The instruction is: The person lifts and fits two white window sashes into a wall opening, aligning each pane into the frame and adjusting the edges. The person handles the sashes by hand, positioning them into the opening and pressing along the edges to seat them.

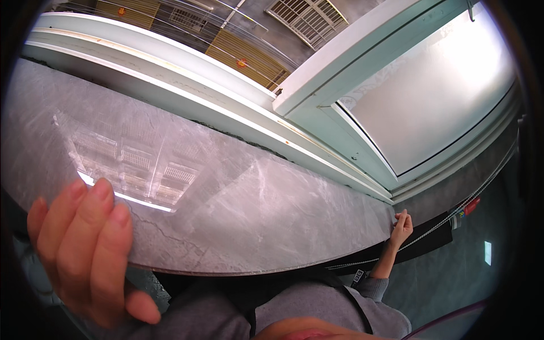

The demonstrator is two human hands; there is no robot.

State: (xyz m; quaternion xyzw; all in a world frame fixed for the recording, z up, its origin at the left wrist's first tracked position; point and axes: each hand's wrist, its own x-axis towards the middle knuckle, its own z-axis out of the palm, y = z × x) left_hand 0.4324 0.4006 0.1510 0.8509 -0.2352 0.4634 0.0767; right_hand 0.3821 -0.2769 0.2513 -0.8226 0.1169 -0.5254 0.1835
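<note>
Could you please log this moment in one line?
left hand: near camera, nothing visibly held; right hand: at right end of grey sill

One grey marbled sill (238, 221) lies below two bare hands — one left hand (85, 243) at its near left edge, one right hand (402, 226) by its right tip. Past the sill's right part stands one frosted pane (430, 107); beyond its far edge, outdoors, are two tan shutters (226, 52), two orange ornaments (242, 63) and at least two barred windows (309, 21).
</note>
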